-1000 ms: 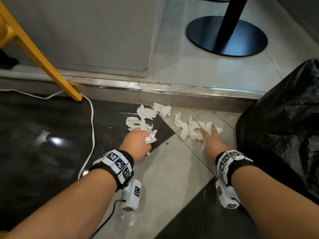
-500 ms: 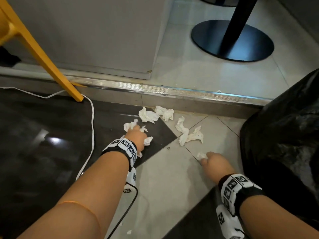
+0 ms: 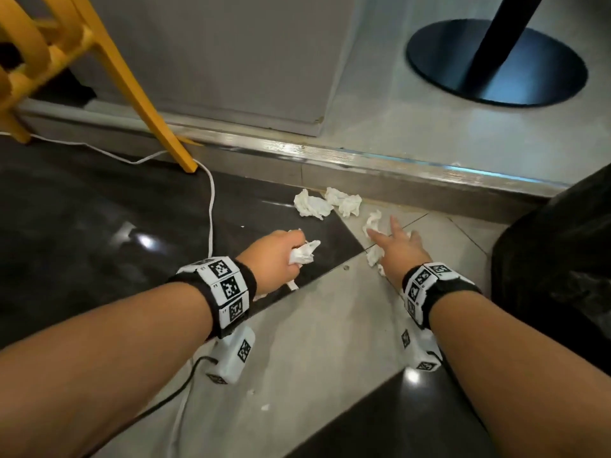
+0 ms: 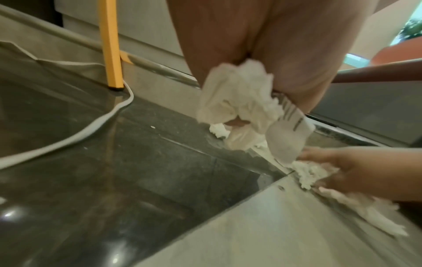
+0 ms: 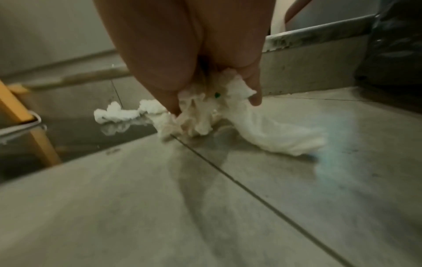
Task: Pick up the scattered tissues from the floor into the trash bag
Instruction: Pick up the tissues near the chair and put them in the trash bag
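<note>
Left hand (image 3: 276,256) fisted round a wad (image 3: 302,254) of tissues, likely hoarding several before one trip to the bag (image 3: 558,259). Right hand (image 3: 398,249) spread, fingers down on a tissue (image 3: 372,226) and gathering it, not yet gripped. Two more tissues (image 3: 325,203) lie just beyond both hands; bag at far right.

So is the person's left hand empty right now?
No, the left hand grips a crumpled bunch of white tissues, which the left wrist view shows bulging out between its curled fingers.
</note>
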`<action>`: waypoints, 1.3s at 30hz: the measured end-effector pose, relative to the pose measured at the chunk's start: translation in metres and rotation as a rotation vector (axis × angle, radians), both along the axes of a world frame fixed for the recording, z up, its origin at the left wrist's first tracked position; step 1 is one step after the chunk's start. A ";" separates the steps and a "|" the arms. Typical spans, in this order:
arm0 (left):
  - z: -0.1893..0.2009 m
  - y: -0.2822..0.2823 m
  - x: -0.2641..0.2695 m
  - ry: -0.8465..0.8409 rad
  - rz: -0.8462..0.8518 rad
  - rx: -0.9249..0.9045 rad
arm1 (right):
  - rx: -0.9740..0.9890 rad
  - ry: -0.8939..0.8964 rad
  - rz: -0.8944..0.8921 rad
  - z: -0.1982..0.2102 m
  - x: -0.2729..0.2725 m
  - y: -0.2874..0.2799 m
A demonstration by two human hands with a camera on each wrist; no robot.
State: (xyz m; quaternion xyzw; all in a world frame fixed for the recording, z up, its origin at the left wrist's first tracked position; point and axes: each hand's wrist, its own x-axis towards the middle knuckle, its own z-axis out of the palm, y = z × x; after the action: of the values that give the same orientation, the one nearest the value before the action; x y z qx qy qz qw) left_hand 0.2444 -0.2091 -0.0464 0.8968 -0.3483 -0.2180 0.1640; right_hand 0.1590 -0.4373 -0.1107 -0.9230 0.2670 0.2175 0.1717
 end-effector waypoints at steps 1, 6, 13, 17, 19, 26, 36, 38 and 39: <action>0.004 0.006 0.000 -0.006 0.008 -0.006 | -0.036 0.048 0.053 -0.004 0.002 -0.001; 0.009 0.027 -0.001 0.026 0.166 -0.032 | -0.162 -0.050 0.155 0.003 0.014 -0.004; -0.011 0.013 -0.036 0.082 0.219 -0.067 | -0.099 -0.323 0.155 0.015 0.063 0.006; -0.004 0.016 -0.055 0.086 0.153 -0.097 | -0.144 -0.060 0.384 0.001 0.085 0.013; 0.001 0.024 -0.058 0.072 0.147 -0.100 | -0.245 0.003 0.429 -0.002 0.086 0.018; 0.015 0.047 -0.041 0.025 0.297 -0.145 | -0.258 -0.077 0.278 0.018 0.087 0.030; 0.029 0.049 -0.046 -0.009 0.227 -0.130 | -0.068 -0.040 0.319 0.016 0.084 0.082; 0.035 0.040 -0.042 -0.010 0.237 -0.140 | -0.074 -0.012 0.305 0.026 0.072 0.087; 0.038 0.035 -0.041 -0.008 0.243 -0.142 | -0.042 0.017 0.304 0.028 0.063 0.088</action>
State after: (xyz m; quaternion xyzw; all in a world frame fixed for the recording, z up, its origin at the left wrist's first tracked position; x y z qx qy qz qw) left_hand 0.2033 -0.1745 -0.0085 0.9195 -0.2521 -0.1677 0.2507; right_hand 0.2221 -0.3496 -0.0825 -0.9543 0.1300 0.2432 0.1151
